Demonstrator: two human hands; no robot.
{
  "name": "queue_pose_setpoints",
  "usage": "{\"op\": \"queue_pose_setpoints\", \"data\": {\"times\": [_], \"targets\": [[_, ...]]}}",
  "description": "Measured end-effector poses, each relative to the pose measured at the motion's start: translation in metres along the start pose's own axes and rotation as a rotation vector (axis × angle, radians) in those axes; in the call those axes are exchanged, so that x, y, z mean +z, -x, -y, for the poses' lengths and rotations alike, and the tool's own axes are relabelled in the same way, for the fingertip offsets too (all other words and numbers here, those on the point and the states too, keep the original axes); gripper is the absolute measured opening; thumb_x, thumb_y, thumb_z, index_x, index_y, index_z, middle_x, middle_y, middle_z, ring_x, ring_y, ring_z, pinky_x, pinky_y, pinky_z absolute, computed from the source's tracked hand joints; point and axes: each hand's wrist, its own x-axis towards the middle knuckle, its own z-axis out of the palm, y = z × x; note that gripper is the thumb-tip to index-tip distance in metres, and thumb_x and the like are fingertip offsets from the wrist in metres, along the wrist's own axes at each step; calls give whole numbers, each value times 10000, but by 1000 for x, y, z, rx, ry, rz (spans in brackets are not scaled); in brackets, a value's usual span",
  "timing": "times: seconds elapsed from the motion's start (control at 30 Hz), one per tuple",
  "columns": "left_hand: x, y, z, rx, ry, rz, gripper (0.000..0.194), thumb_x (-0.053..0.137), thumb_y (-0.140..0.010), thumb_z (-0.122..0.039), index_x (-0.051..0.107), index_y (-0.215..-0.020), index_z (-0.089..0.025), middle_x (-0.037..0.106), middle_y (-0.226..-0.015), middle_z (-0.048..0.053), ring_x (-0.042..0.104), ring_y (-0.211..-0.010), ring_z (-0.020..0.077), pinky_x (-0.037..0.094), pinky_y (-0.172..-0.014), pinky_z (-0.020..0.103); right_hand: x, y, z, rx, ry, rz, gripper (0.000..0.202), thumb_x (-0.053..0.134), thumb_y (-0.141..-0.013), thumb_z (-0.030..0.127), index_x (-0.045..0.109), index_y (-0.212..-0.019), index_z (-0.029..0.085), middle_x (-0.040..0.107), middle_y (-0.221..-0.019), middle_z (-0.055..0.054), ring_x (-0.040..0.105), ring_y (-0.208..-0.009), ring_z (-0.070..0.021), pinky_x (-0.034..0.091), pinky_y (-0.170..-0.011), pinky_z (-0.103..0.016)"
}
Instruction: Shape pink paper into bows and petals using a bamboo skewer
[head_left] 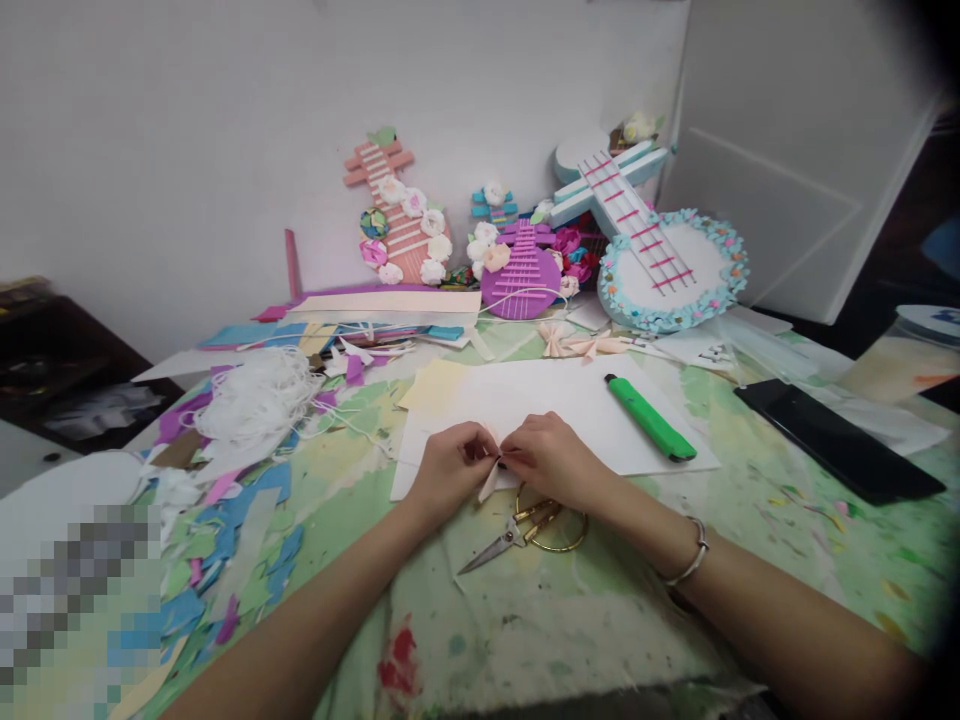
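My left hand [450,458] pinches a pale peach piece of folded paper [488,486], gathered at its middle. Thumb and forefinger of my right hand [551,455] close on the same gathered middle, fingertips meeting those of the left. The paper fans out above and below the fingers; whether it is crepe paper I cannot tell. Just below my right hand lie gold-handled scissors [517,535], blades pointing lower left. Under the hands is a white board [540,385], with a green box cutter [651,418] on its right part.
Beyond the board lie peach paper bows [592,346]. A heap of white cord [259,395] and coloured paper scraps [225,530] cover the left side. Decorated lute-shaped crafts [521,275] lean against the wall. A black phone-like slab [836,440] lies at right.
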Motion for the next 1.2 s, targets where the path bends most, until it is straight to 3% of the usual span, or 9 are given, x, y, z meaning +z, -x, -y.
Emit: {"op": "queue_pose_setpoints", "data": {"times": [0.23,0.4,0.57,0.7,0.77,0.9,1.2], "targets": [[1,-1,2,-56,85,8,6,606,-686,-156,608,-682,-153,633,-682,5,564,-638,113,452,-603,220,0,0,-6,55,-70,-10,116,596,-777,175,705,-758,211,650,-701,-22,546,-654,-127,353,-652,-245],[-1,-5,-2,-163,99,40,257,654,-640,-131,612,-892,-158,655,-676,-3,610,-632,125,484,-624,228,1,1,-6,21,-58,-33,122,585,-776,169,690,-723,203,638,-669,-18,541,-659,-128,348,-652,-246],[-5,-4,-2,-76,-83,78,263,625,-695,-149,631,-956,-176,647,-702,2,594,-651,129,466,-642,238,2,2,-4,-19,-40,-50,148,560,-803,186,680,-717,200,639,-662,-21,549,-687,-138,350,-683,-261],[-7,-2,1,25,-117,77,434,623,-721,-147,554,-1145,-212,655,-765,0,603,-703,134,470,-688,248,2,2,-4,-33,-53,-63,156,562,-806,190,665,-689,188,631,-640,-20,554,-687,-140,359,-701,-267],[-7,-1,1,62,-153,64,381,623,-733,-157,575,-1106,-216,660,-778,6,605,-725,143,470,-701,257,2,2,-4,-32,-56,-74,151,569,-802,189,662,-684,187,631,-640,-18,552,-680,-139,361,-702,-268],[-7,0,1,89,-222,11,121,634,-734,-166,639,-851,-197,678,-761,13,606,-739,155,465,-706,272,2,3,-4,-25,-69,-81,123,580,-794,178,676,-717,190,644,-660,-19,554,-695,-141,364,-708,-267],[-8,2,-5,149,-301,-50,38,658,-734,-183,629,-709,-187,655,-684,-7,569,-676,138,427,-647,262,0,2,-3,-17,-69,-65,125,590,-793,185,683,-709,181,637,-643,-20,553,-678,-132,369,-720,-265]]}}
